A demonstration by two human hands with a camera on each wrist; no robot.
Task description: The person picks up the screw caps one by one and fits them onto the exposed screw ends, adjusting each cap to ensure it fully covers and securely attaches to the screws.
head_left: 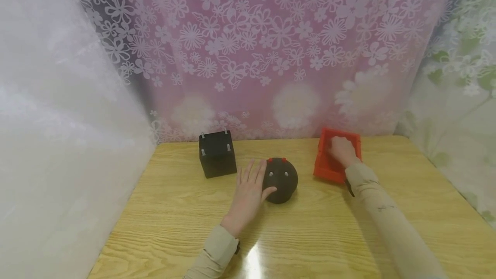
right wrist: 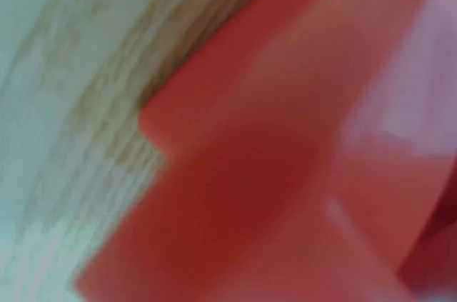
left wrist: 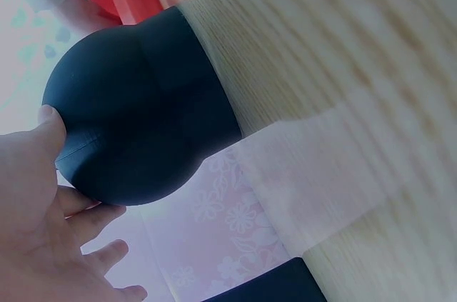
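Note:
My left hand [head_left: 247, 196] rests against the left side of a round black object [head_left: 283, 187], its fingers extended and thumb on the front. Two red pegs and two pale pegs stick out of the object's top. In the left wrist view the black object [left wrist: 136, 102] shows a ball-like body on a narrower base. My right hand [head_left: 343, 151] reaches down into an open red box [head_left: 327, 168]; its fingertips are hidden, and I cannot tell if they hold anything. Red walls [right wrist: 235, 195] fill most of the blurred right wrist view.
A black cube [head_left: 218, 162] with several pale pegs on its top stands at the back left of the wooden table [head_left: 174, 223]. Behind the table hangs a pink flowered curtain [head_left: 240, 55]. Pale sheets [head_left: 58, 119] hang along both sides.

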